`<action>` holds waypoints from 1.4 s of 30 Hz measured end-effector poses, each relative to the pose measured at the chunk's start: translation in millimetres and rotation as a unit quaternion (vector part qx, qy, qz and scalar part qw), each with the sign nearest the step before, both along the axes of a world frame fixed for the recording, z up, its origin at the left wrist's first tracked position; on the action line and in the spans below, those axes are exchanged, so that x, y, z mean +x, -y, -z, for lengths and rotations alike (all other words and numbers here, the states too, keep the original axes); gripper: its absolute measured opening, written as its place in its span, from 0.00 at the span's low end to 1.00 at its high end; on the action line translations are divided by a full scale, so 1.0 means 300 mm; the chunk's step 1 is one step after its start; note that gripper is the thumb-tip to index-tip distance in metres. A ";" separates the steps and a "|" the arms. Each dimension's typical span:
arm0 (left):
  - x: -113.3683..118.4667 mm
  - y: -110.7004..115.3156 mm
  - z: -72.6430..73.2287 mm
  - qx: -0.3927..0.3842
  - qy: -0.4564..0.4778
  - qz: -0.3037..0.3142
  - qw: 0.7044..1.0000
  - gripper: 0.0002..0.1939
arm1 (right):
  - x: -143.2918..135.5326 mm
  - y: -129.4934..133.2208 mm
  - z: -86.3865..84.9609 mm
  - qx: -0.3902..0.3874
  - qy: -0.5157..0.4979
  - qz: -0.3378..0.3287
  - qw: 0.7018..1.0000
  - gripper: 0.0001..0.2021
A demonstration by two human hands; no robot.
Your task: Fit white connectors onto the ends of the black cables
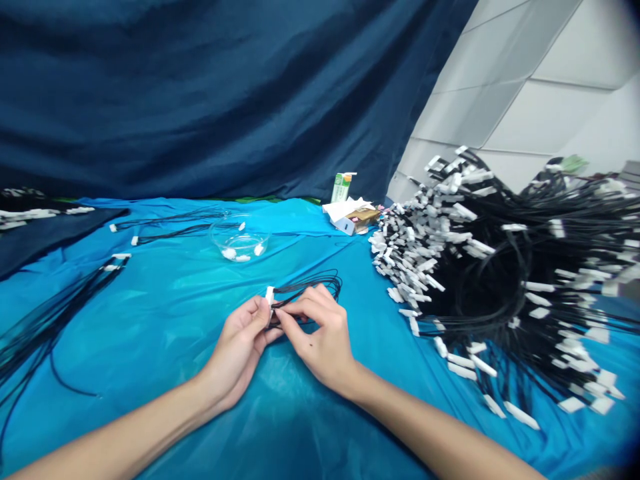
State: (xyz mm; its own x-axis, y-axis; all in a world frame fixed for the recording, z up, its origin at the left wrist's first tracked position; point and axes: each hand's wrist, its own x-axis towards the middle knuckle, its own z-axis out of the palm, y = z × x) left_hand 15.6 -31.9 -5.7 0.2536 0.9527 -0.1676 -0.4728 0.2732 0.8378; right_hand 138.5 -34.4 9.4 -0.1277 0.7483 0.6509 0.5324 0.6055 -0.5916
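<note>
My left hand (pixel 245 337) is closed, with thumb and fingers pinching a white plug connector (pixel 270 295) that stands nearly upright. From the connector a bundle of thin black wires (pixel 320 279) runs right and loops back behind my other hand. My right hand (pixel 320 330) pinches a black wire close to the connector's lower end, thumb against forefinger. The exact spot where wire and connector meet is partly covered by my fingertips. Beyond my hands sits a clear plastic bowl (pixel 220 243) with several small white pieces (pixel 243 258) in it.
A large heap of black wire harnesses (pixel 480 280) with white connectors fills the right side. More harnesses (pixel 65 307) lie at the left on the blue cloth (pixel 170 333). At the back stand a green-and-white carton (pixel 341 187) and a small open box (pixel 357 220). A dark curtain (pixel 200 100) hangs behind.
</note>
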 end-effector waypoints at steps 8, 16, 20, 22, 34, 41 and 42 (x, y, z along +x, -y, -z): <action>0.001 0.001 -0.004 0.000 0.002 0.001 1.000 0.15 | -0.001 0.002 0.002 -0.019 0.007 -0.010 1.000 0.07; 0.001 -0.007 0.002 0.000 -0.002 0.000 1.000 0.15 | -0.004 0.000 0.001 -0.015 -0.002 -0.006 1.000 0.07; 0.006 -0.002 0.005 0.011 -0.004 -0.007 1.000 0.15 | -0.005 0.003 0.004 -0.014 -0.007 -0.009 1.000 0.07; 0.007 0.001 0.005 0.013 -0.005 -0.008 1.000 0.16 | -0.006 0.003 0.007 -0.015 -0.006 -0.012 1.000 0.07; 0.007 0.002 0.012 0.006 -0.001 -0.011 1.000 0.16 | -0.002 0.006 0.011 -0.023 -0.001 -0.021 1.000 0.07; -0.002 -0.005 -0.002 0.002 -0.025 0.015 1.000 0.16 | 0.002 -0.006 -0.009 -0.030 -0.001 -0.013 0.999 0.07; -0.005 -0.007 -0.006 0.001 -0.034 0.021 0.999 0.17 | 0.006 -0.009 -0.013 -0.032 -0.001 -0.014 0.999 0.06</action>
